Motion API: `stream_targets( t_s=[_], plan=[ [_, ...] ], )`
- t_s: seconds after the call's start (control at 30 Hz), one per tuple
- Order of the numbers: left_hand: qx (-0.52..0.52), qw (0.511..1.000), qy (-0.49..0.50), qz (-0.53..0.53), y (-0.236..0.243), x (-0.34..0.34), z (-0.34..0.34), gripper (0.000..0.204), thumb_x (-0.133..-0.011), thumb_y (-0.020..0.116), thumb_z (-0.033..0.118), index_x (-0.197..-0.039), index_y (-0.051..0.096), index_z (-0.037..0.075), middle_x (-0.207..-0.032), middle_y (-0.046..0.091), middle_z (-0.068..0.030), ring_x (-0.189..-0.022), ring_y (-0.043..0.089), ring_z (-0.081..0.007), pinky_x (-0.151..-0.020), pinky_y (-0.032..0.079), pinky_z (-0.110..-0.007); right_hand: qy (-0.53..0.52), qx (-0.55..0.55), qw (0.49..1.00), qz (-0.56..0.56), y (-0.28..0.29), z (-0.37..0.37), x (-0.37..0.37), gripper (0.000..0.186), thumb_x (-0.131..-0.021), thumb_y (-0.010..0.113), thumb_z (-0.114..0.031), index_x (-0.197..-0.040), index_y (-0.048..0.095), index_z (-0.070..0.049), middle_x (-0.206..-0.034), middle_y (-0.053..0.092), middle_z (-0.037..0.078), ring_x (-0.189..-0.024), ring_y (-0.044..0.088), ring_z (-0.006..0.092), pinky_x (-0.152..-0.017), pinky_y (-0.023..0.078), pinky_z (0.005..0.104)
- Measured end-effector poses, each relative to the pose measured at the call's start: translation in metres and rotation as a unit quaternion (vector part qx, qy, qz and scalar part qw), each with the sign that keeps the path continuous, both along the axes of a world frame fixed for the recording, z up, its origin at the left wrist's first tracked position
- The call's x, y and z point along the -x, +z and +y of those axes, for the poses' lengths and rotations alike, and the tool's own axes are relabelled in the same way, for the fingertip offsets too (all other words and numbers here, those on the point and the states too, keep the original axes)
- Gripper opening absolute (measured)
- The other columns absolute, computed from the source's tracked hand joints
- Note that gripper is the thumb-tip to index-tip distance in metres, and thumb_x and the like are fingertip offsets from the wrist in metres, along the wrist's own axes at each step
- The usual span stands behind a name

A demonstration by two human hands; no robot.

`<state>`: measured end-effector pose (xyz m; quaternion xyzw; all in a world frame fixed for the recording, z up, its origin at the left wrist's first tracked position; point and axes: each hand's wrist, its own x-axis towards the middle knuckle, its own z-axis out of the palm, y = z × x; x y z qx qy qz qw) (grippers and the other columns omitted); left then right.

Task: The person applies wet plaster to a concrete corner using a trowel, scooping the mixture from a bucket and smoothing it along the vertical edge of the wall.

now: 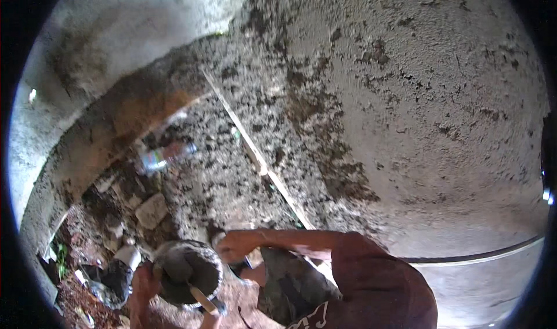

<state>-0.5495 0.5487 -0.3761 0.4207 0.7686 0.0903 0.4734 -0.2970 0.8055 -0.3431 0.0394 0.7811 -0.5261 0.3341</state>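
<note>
A round bucket (pixel 216 258) with grey, mortar-crusted walls stands low and left of my body. A trowel with a mortar-coated blade (pixel 177 267) and a pale wooden handle (pixel 202 300) rests partly inside it. My left hand (pixel 146 279) is closed at the bucket's left rim. Bent across in front of me, my right arm ends with my right hand (pixel 230 246) bunched at the far right rim; its fingertips are hard to see. A skin-toned shape by the trowel's handle end is cut off by the lower edge, and I cannot tell what it is.
Rough grey walls curve around the space. A long thin strip of wood (pixel 241 129) runs across the mortar-spattered surface ahead. Beyond the bucket lie a clear plastic bottle (pixel 155 161), a stone block (pixel 152 211) and rubble. A crumpled dark plastic bag (pixel 113 288) lies left.
</note>
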Motion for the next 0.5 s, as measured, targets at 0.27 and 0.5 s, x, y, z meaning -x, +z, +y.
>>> stream_targets(
  t_s=[0.27, 0.5],
  plan=[
    [-0.191, 0.973, 0.055, 0.114, 0.086, -0.018, 0.05, 0.029, -0.075, 0.062, 0.013, -0.093, 0.049, -0.005, -0.075, 0.058, -0.0265, -0.077, 0.058, -0.0462, -0.063, 0.044, -0.048, 0.145, -0.008, 0.989, 0.017, -0.046, -0.013, -0.013, 0.052, -0.092, 0.04, -0.051, -0.112, 0.057, -0.006, -0.098, 0.06, 0.017, -0.085, 0.058, 0.0307, -0.077, 0.044, 0.0457],
    [-0.397, 0.895, 0.165, 0.123, 0.087, -0.031, 0.099, 0.035, -0.076, 0.066, 0.021, -0.095, 0.052, -0.005, -0.087, 0.06, -0.0246, -0.084, 0.059, -0.0388, -0.07, 0.044, -0.045, -0.239, -0.207, 0.932, 0.178, -0.037, -0.02, 0.003, 0.056, -0.09, 0.051, -0.04, -0.122, 0.046, 0.006, -0.123, 0.05, 0.022, -0.116, 0.049, 0.0311, -0.097, 0.039, 0.0407]
  ],
)
